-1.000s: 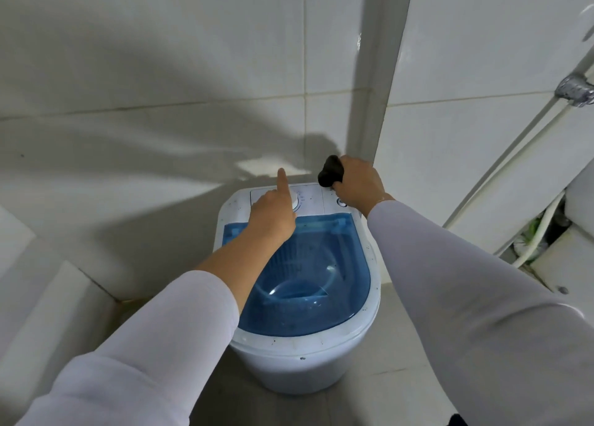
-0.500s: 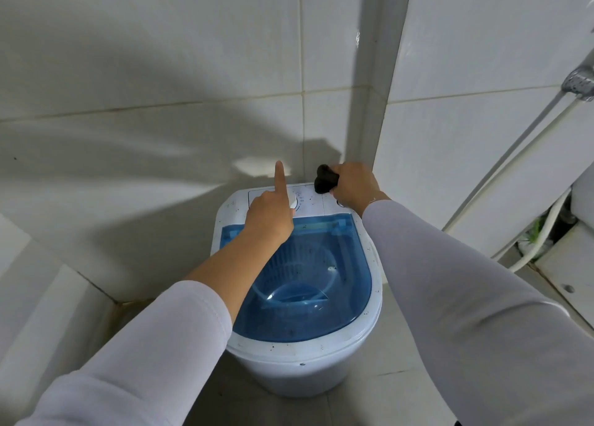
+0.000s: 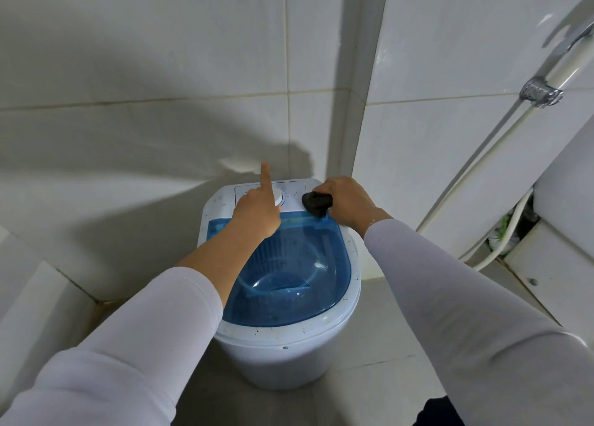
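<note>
A white washer [image 3: 283, 355] is standing on the tiled floor [image 3: 385, 377] in a corner, its blue see-through lid [image 3: 289, 284] lying closed. Two white-sleeved arms are reaching over the lid toward the washer's far edge. The left hand [image 3: 257, 213] is hovering at the lid's far left, index finger pointing straight up and the other fingers curled, holding nothing that shows. It is covering part of the white dial [image 3: 278, 196]; contact cannot be told. The right hand [image 3: 348, 202] is gripping a black cloth [image 3: 316, 203], which is sitting on the panel [image 3: 294, 189] at the lid's far right corner. A hose [image 3: 482, 155] is running down the right wall.
</note>
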The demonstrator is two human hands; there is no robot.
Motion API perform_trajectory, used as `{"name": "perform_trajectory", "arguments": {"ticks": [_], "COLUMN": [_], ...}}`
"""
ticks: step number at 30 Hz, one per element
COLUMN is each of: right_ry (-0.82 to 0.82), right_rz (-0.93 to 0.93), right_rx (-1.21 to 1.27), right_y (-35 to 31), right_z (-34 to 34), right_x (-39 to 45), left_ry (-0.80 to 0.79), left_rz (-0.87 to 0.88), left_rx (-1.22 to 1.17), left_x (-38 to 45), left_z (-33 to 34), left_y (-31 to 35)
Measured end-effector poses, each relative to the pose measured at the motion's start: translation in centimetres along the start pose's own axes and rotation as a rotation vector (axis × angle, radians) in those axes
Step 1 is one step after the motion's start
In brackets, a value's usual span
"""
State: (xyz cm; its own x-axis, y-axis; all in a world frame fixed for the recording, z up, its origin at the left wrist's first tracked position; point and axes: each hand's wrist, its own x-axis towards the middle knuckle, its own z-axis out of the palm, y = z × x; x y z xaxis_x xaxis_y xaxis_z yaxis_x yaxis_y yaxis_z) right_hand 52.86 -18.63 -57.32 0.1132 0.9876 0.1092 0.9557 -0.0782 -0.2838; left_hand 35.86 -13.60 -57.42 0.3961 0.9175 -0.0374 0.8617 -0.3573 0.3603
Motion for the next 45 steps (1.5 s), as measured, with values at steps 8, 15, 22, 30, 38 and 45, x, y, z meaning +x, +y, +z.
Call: {"name": "perform_trajectory", "arguments": {"ticks": [8,15,22,30,38,45], "right_ry": [-0.180,0.084,0.127,0.093,-0.026,-0.155], "right_rz": [0.051,0.272,0.358,0.404,0.356,0.377], "right_rx": [-0.088,0.147,0.247,0.325,0.345,0.377], "right_y": [-0.2,1.3,0.5,0.5,1.0,1.1], "right_z": [-2.0,-4.6,-1.3,0.2,-0.6,-1.6], "right_x": [-1.0,-1.1,-1.0,-1.4,-4.1,-7.8], "left_ry": [-0.101,-0.132,-0.258,-0.245,-0.207,-0.160], "left_rz": [0.023,0.097,0.155,0.144,0.145,0.144], "left_rx": [-0.108,-0.124,-0.020,0.041,0.060,0.079], "left_x": [-0.8,-2.3,-3.8,-3.6,-3.8,-4.2], "left_z": [-1.2,-2.1,-1.6,-0.6,-0.4,-0.1], "left_y": [-0.3,-0.8,-1.3,-1.5,-1.5,-1.5]}}
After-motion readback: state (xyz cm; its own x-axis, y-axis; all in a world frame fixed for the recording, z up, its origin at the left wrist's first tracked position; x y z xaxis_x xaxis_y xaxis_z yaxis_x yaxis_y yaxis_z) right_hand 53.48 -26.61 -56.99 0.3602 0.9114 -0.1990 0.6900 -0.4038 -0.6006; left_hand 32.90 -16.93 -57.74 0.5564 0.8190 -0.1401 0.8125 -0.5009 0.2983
